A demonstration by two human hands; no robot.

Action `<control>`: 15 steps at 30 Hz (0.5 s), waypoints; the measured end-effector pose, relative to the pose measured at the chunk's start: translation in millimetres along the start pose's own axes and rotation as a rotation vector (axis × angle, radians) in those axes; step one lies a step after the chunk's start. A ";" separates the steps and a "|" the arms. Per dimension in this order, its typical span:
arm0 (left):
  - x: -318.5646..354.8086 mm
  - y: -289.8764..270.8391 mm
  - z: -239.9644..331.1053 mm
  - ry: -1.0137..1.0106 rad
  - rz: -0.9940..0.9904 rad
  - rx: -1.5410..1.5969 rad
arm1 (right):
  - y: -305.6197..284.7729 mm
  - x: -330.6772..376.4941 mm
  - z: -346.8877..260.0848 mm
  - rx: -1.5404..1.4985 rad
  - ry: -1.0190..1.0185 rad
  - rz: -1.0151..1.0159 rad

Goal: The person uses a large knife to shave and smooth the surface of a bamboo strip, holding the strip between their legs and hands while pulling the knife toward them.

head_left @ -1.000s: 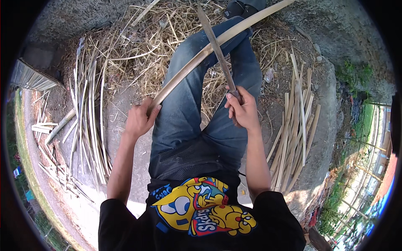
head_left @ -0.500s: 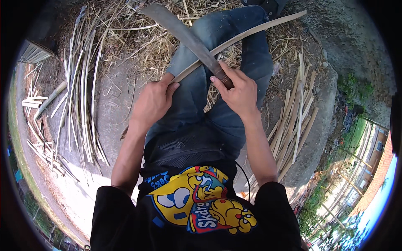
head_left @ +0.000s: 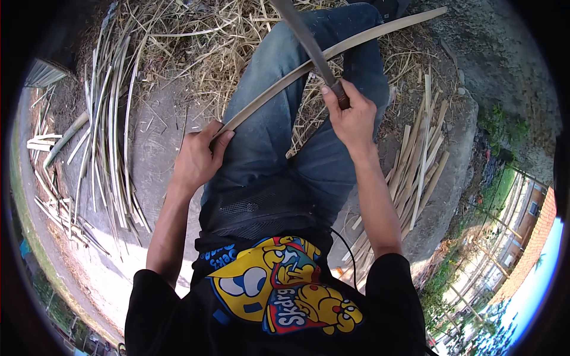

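Here, long thin bamboo strips (head_left: 110, 124) lie fanned on the concrete at the frame's left. The left hand (head_left: 196, 160) closes its fingers around the near end of a bamboo slat (head_left: 332, 53) running to upper right. The right hand (head_left: 350, 115) grips a knife (head_left: 309, 44) crossing the slat; cut slats (head_left: 421, 154) lie right.

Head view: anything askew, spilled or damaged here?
Nothing damaged. The bamboo strip bows across the lap, left hand gripping its near end, the right hand laying the knife across it. Dry shavings litter the ground beyond the knees; cut slats lie loosely piled.
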State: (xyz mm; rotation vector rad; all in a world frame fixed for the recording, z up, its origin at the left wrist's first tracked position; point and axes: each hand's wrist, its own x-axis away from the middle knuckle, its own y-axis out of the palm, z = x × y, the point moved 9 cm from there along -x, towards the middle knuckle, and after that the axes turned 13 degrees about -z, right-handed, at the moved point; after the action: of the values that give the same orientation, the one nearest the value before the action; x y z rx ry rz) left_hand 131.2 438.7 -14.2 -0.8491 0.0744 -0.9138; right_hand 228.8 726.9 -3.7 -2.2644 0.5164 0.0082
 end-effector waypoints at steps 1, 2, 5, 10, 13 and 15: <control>-1.6 3.6 -2.6 -0.004 -0.016 -0.010 | 10.9 8.5 -7.2 0.074 -0.038 -0.023; -1.4 4.5 -6.3 -0.012 -0.014 -0.004 | 16.8 16.4 -13.0 0.180 -0.078 -0.044; 7.8 0.6 -17.7 -0.032 -0.034 -0.012 | 15.6 18.4 -9.6 0.310 -0.117 -0.017; 37.4 -13.7 -33.2 -0.096 -0.085 -0.053 | -47.0 -19.8 35.9 0.165 0.049 0.239; 37.7 -15.1 -29.0 -0.068 -0.049 -0.110 | -55.2 -25.2 56.6 0.085 0.314 0.112; 35.1 -13.4 -23.7 -0.007 0.003 -0.135 | -38.9 -17.5 33.4 0.030 0.181 -0.025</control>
State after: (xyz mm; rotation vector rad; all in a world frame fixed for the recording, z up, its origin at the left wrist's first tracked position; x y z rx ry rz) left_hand 135.0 394.6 -11.4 -0.9768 0.1320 -0.9107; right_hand 232.3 780.4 4.1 -2.2539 0.5794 -0.2171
